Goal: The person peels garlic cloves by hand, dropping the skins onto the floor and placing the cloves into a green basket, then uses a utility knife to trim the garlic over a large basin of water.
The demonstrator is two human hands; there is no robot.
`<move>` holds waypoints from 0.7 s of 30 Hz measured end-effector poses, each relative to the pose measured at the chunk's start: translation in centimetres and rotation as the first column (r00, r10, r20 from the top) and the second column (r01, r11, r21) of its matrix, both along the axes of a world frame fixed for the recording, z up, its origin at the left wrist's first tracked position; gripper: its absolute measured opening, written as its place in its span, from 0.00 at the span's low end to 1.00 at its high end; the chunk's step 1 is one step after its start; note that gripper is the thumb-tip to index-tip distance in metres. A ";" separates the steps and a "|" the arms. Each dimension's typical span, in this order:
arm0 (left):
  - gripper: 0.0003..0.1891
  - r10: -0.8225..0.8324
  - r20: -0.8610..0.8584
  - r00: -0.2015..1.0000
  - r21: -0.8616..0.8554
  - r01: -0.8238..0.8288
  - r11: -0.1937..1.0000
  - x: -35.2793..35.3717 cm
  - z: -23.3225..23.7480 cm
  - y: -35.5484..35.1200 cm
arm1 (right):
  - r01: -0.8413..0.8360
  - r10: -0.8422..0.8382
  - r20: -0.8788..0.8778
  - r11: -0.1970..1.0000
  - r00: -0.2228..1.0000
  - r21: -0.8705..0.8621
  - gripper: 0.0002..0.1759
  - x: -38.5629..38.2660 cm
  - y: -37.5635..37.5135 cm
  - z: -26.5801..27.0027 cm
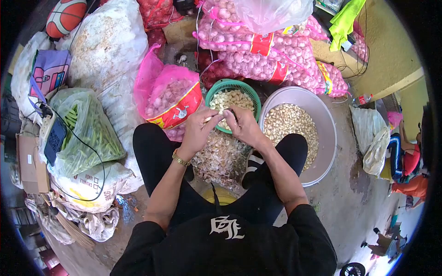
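Observation:
My left hand (200, 127), with a watch at the wrist, is closed around pale garlic cloves above the near left edge of a green basket (256, 96). Beside it, my right hand (242, 125) pinches at a garlic clove (223, 111), and something dark, perhaps a small blade, shows by its fingers. Cloves (235, 99) fill the basket. On the floor below my hands lies a heap of garlic skins (218, 158). A wide grey-pink basin (328, 138) of cloves (290, 124) stands to the right, and an open pink net bag of garlic (169, 99) to the left.
Full garlic sacks (276, 53) are stacked ahead. At the left are a bag of green vegetables (87, 133), white sacks (103, 50), a cable and a basketball (66, 17). Other people (410, 156) are at the far right. My knees flank the skins.

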State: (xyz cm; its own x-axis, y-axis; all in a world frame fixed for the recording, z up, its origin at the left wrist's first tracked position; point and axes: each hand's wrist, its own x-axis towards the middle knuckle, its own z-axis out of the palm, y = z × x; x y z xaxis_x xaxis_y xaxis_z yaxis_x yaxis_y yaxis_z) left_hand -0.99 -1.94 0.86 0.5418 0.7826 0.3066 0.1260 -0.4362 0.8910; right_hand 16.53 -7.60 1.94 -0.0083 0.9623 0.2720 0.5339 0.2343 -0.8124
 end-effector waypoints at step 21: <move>0.13 -0.151 0.485 0.861 -0.542 0.432 0.721 0.5 0.4 -0.6 | -0.180 0.127 -0.371 0.977 0.920 -0.112 0.22 -0.5 -0.3 0.1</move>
State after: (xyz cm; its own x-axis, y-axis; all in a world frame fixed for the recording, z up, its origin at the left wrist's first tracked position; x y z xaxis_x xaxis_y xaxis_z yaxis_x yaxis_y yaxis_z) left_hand -0.46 -2.52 1.24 0.7224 0.6897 0.0489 -0.3185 0.2692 0.9089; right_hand 16.01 -7.92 2.06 -0.0856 0.9855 0.1463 0.1658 0.1589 -0.9733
